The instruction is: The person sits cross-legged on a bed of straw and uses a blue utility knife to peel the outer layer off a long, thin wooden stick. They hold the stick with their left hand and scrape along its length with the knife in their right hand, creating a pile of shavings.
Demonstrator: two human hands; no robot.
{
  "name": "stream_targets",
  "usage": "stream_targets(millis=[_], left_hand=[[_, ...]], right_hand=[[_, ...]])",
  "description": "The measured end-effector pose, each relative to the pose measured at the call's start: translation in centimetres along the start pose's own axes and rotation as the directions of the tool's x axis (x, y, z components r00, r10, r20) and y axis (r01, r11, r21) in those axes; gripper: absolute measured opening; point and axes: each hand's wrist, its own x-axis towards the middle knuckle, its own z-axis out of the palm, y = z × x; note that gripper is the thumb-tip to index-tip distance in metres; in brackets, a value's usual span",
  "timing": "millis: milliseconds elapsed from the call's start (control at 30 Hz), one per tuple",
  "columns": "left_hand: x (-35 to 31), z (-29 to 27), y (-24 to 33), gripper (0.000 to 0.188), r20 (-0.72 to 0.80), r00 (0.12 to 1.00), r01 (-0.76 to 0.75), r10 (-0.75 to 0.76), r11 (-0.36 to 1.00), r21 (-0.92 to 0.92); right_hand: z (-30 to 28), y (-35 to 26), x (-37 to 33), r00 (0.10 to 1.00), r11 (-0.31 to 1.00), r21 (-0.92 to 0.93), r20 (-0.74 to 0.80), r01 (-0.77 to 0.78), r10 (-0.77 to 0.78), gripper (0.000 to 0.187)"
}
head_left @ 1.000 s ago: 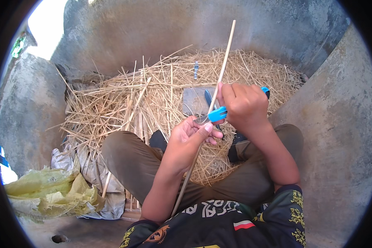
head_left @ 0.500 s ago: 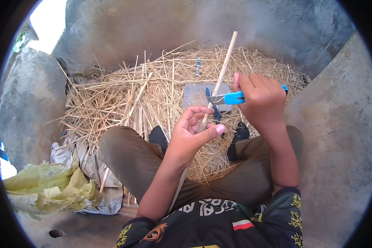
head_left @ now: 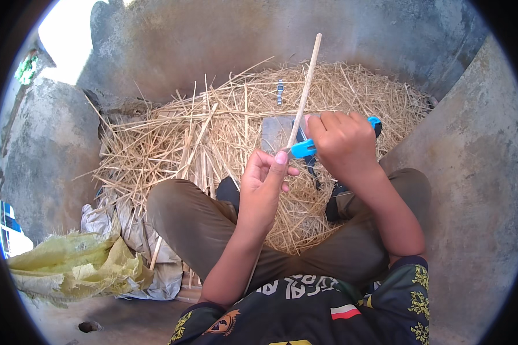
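A long pale wooden strip (head_left: 308, 80), perhaps bamboo, slants up and away from my left hand (head_left: 263, 184), its lower part running back along my forearm. My left fingers are closed around it, the thumb pressed on top. My right hand (head_left: 345, 141) is wrapped round the bright blue handle of a knife (head_left: 303, 149). The knife lies across the strip just beyond my left thumb; its blade is mostly hidden there by the handle and fingertips.
Straw-like shavings (head_left: 351, 92) and loose strips (head_left: 155, 135) cover the floor ahead. Among them lie a grey flat slab (head_left: 273, 133) and a wristwatch (head_left: 280, 92). A torn yellow sack (head_left: 75, 261) sits at the lower left. Concrete walls (head_left: 224, 46) enclose the spot.
My right hand has drawn the knife down and left, nearer my left hand. My left thumb has come onto the strip by the blade. The strip's far end has shifted slightly left and up.
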Motion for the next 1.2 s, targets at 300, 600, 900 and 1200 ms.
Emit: stream_targets(millis=[300, 600, 900, 1200], left_hand=[[0.0, 0.1, 0.3, 0.017, -0.027, 1.0, 0.012, -0.012, 1.0, 0.0], [0.2, -0.1, 0.2, 0.015, -0.054, 0.998, 0.01, -0.013, 0.999, -0.054], [0.3, -0.4, -0.3, 0.013, -0.071, 0.997, 0.006, -0.008, 1.0, -0.028], [0.8, -0.9, 0.2, 0.016, -0.126, 0.991, 0.04, -0.048, 0.997, -0.065]], right_hand=[[-0.2, 0.5, 0.1, 0.999, 0.999, 0.01, 0.0, -0.034, 0.034, 0.013], [0.0, 0.2, 0.1, 1.0, 1.0, 0.007, 0.017, -0.012, 0.012, 0.012], [0.1, 0.2, 0.0, 0.999, 1.0, 0.001, 0.034, -0.027, 0.027, 0.011], [0.3, 1.8, 0.0, 1.0, 1.0, 0.029, -0.002, 0.013, -0.013, 0.011]])
